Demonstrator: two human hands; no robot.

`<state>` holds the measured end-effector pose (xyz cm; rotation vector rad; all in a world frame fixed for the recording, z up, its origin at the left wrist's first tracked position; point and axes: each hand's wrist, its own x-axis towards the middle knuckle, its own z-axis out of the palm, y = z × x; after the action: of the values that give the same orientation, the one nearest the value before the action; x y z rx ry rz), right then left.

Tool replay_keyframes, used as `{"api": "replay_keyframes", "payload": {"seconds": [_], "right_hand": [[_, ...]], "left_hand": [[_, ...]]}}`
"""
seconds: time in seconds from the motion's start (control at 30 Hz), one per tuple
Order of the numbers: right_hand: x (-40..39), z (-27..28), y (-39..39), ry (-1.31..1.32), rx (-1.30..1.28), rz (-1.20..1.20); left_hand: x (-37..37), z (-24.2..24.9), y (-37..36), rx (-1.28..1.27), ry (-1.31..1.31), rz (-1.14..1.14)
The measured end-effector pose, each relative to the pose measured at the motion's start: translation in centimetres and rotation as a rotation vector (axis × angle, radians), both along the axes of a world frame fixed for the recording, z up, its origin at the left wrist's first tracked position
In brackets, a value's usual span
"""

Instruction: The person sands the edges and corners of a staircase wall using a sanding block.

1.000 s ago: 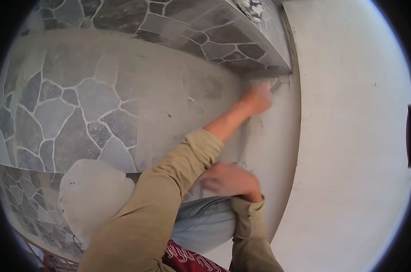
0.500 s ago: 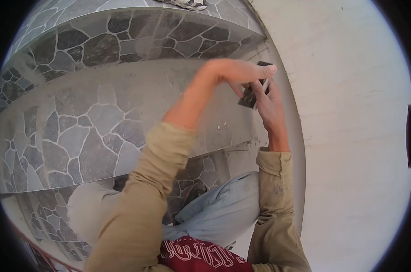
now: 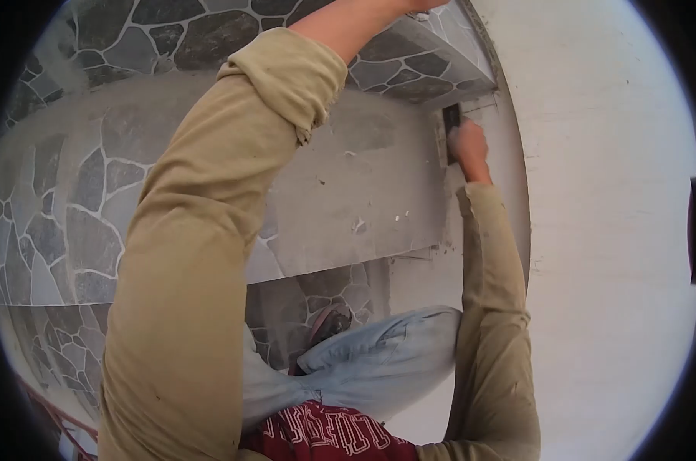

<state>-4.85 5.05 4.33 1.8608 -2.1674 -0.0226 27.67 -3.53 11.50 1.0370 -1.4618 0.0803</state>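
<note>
While a pale wall (image 3: 609, 246) fills the right side and grey stone-patterned steps (image 3: 25, 192) spread across the left, the left arm (image 3: 186, 246) is the biggest thing between them. It rises from the lower left, bends, and slants up to the right, its khaki sleeve rolled back from the bare forearm. The right arm (image 3: 494, 284), slimmer in view, runs up alongside the wall, nearly upright, with its bend close to the bottom edge. Pale blue trousers (image 3: 386, 349) lie between the 2 arms, above a dark red shirt (image 3: 325, 434). The right hand (image 3: 472, 142), slightly blurred, has its fingers curled around a dark flat tool (image 3: 451, 117). That tool stands lengthwise at the step's right end, just below the corner of the next step; I cannot tell how firmly it meets the surface. The left hand (image 3: 424, 3) is almost entirely cut off by the top edge, so its spread and contact cannot be told. 2 tiny white bits (image 3: 407, 213) rest on the step's bare grey part.
</note>
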Motion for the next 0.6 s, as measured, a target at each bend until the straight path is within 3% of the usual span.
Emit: {"api": "replay_keyframes", "payload": {"seconds": [0.07,0.2,0.23,0.3,0.4,0.47,0.5,0.57,0.6], "right_hand": [[-0.7,-2.4,-1.3,0.109,0.123,0.096],[-1.6,-1.1,-3.4,0.102,0.106,0.157],[1.4,1.1,-1.7,0.134,0.140,0.085],[-0.7,-1.5,-2.1,0.141,0.174,0.123],[-1.3,-3.2,-2.7,0.192,0.202,0.193],[-0.3,-2.5,-2.8,0.141,0.199,0.085],[0.4,-1.6,-2.4,0.134,0.208,0.047],[0.7,-0.9,-2.2,0.144,0.209,0.058],[0.8,-0.5,-2.0,0.157,0.195,0.066]], "left_hand": [[-0.3,-0.2,0.5,-0.029,-0.166,-0.104],[0.1,-0.5,-1.6,-0.048,-0.072,-0.139],[0.6,0.1,-1.2,0.057,-0.066,-0.166],[0.9,0.3,-0.2,0.174,-0.066,-0.204],[1.8,1.2,0.0,0.300,-0.176,-0.305],[3.6,1.0,-0.3,0.276,-0.486,-0.281],[5.1,2.2,1.2,0.284,-0.490,-0.280],[7.8,6.0,5.6,0.859,-0.681,-0.558],[6.8,4.7,4.8,0.861,-0.685,-0.564]]}}
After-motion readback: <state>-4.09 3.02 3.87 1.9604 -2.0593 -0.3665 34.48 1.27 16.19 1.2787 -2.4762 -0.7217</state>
